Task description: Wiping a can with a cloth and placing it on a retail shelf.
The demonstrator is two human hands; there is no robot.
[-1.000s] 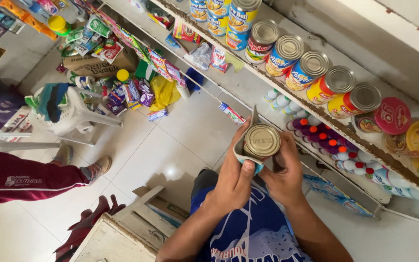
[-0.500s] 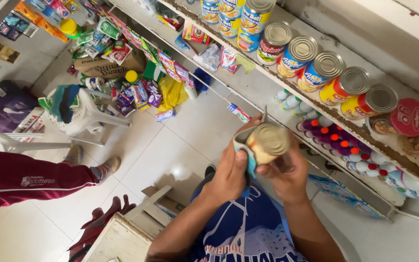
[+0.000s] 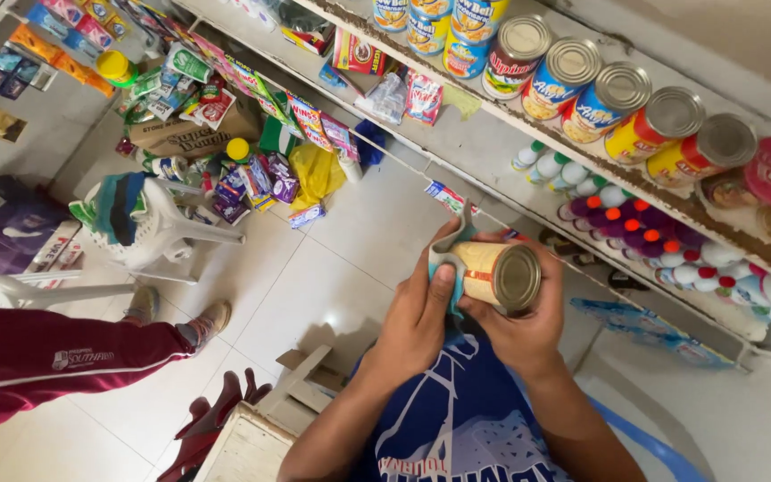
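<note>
Mid-wipe: right hand [image 3: 528, 335] grips tin can [image 3: 497, 275] below the shelf [image 3: 493, 143], left hand [image 3: 421, 308] presses teal cloth [image 3: 446, 259] against it; likely next, turn the can to reach its unwiped side.

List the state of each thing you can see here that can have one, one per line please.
Cream-labelled metal tin can: tilted on its side, lid sealed, held in both hands.
Teal cloth: pressed against the can's side.
Left hand: holding the cloth on the can.
Right hand: gripping the can from below.
Row of metal tins on the shelf: upright, sealed.
White plastic chair: tipped over.
</note>
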